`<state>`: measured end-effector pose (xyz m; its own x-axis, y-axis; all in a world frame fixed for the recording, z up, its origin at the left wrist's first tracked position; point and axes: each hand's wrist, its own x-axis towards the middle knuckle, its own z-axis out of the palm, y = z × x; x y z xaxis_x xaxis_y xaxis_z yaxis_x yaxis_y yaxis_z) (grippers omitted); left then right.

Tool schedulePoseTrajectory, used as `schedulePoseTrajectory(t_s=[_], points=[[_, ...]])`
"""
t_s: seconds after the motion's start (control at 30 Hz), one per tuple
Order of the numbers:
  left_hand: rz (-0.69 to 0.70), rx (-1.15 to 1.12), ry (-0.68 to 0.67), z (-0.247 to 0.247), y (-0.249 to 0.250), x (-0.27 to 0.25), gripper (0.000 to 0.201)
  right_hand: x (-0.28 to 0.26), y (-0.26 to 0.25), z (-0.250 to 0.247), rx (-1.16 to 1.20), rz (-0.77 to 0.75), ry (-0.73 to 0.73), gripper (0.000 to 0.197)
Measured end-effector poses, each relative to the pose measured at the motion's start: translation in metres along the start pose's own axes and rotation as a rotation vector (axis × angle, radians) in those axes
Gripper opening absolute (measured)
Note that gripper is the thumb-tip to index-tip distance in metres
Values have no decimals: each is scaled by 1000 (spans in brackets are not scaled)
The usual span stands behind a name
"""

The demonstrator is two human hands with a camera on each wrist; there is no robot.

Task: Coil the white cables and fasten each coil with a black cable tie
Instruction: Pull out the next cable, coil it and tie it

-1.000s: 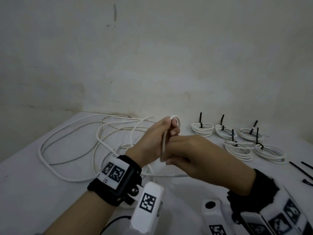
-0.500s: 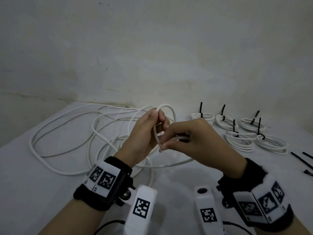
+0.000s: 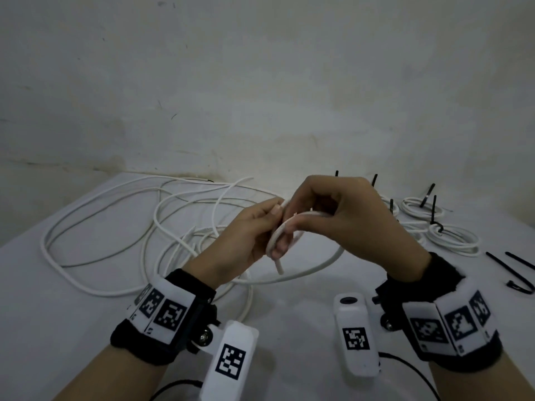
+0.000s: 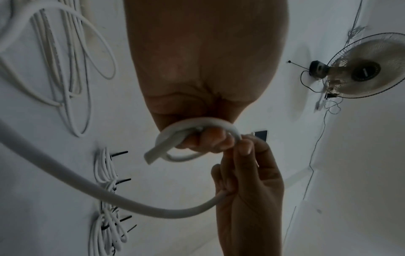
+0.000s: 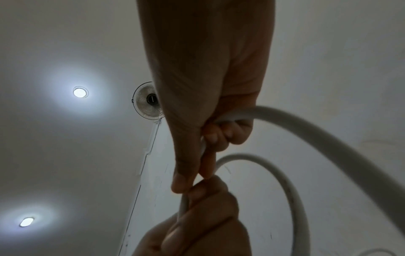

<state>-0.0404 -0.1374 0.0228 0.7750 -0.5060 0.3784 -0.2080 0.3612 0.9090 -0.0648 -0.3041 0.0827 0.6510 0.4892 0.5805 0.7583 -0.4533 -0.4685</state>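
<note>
Both hands meet above the middle of the white table (image 3: pixel 58 299). My left hand (image 3: pixel 254 230) pinches a small loop of white cable (image 3: pixel 318 266) near its free end, which pokes down below the fingers. My right hand (image 3: pixel 341 215) grips the same cable right beside it; the cable (image 4: pixel 131 202) curves out below this hand and back toward the pile. In the left wrist view the loop (image 4: pixel 197 123) wraps over my left fingertips. In the right wrist view the cable (image 5: pixel 328 138) leaves my right fist in a wide arc. Loose black cable ties (image 3: pixel 518 273) lie at the far right.
A tangle of loose white cable (image 3: pixel 130 227) spreads over the table's left and middle. Several coils fastened with black ties (image 3: pixel 451 235) lie at the back right, partly hidden by my right hand. A wall rises right behind the table.
The hands have shifted right and the right hand has come over the loop, now covering it. The loop looks smaller and flatter, with the cable's end pointing down.
</note>
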Motion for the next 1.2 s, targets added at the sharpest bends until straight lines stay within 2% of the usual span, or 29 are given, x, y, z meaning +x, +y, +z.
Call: schedulePoseTrajectory(t_s=[0.1,0.23,0.33,0.4,0.5,0.6,0.67,0.77,0.83,0.9,0.97,1.07,1.13,1.2], points=[[-47,-107,-43,1,0,-2,27,0,5,-6,-50,3,12,13],[-87,-314,-17,-3,2,-3,33,4,16,1,-214,-74,163,20],[-112,-378,2,-5,3,-4,35,7,20,14,-179,-23,239,22],[-122,-374,-3,-4,3,-4,40,8,18,18,-84,57,215,17],[-143,-313,-48,-5,7,-5,44,7,15,15,25,136,160,24],[-164,-171,-58,-10,11,-6,38,6,18,17,-19,122,126,25],[-174,-171,-34,-13,12,-6,30,5,21,24,-37,114,164,24],[-122,-354,0,-19,18,-4,26,4,28,30,131,185,211,24],[-78,-451,45,-26,24,-4,33,-1,34,29,393,263,162,25],[-40,-500,104,-33,28,-5,37,-7,41,25,534,308,121,28],[2,-556,132,-37,31,-5,36,-12,47,17,456,327,139,33],[60,-610,163,-45,32,-5,35,-21,56,-4,229,280,267,32],[85,-629,184,-48,32,-5,36,-26,60,-15,225,235,320,30],[90,-644,192,-47,29,-4,38,-29,62,-17,239,204,309,20]])
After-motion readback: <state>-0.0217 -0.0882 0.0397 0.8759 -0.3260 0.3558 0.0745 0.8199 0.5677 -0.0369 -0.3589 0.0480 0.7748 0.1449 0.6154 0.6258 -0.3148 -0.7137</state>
